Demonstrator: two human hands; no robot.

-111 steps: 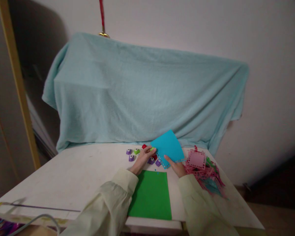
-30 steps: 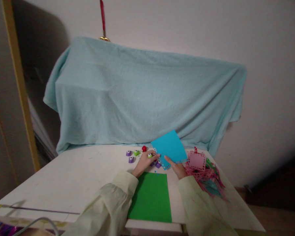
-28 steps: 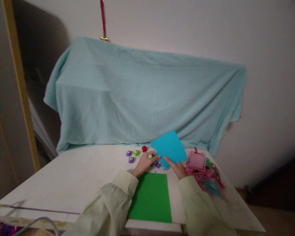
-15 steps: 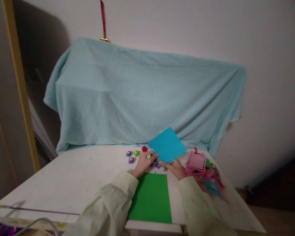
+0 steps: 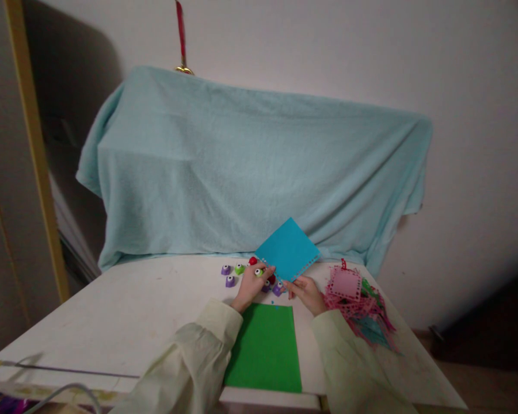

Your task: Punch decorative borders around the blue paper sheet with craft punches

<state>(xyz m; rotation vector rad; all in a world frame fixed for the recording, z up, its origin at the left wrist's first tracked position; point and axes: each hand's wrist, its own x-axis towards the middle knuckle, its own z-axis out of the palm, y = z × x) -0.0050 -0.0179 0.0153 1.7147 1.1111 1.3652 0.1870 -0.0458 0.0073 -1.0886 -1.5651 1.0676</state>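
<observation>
Above the far side of the desk (image 5: pixel 112 322), a blue perforated sheet (image 5: pixel 288 250) is standing more cornerwise than a moment ago. The right hand (image 5: pixel 304 290) is now pinching its bottom corner, no longer thumbing its face; the left hand (image 5: pixel 251 284) is curling around a green eye-topped punch (image 5: pixel 259 272). The turn is seemingly presenting the left edge there.

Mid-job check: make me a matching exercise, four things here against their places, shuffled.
1. blue sheet
2. green sheet
3. pink square
4. pale blue cloth

A. on the scrap pile
B. draped along the far side of the table
C. held in the right hand
D. flat near the table's front edge

Pairs: 1-C, 2-D, 3-A, 4-B
</observation>
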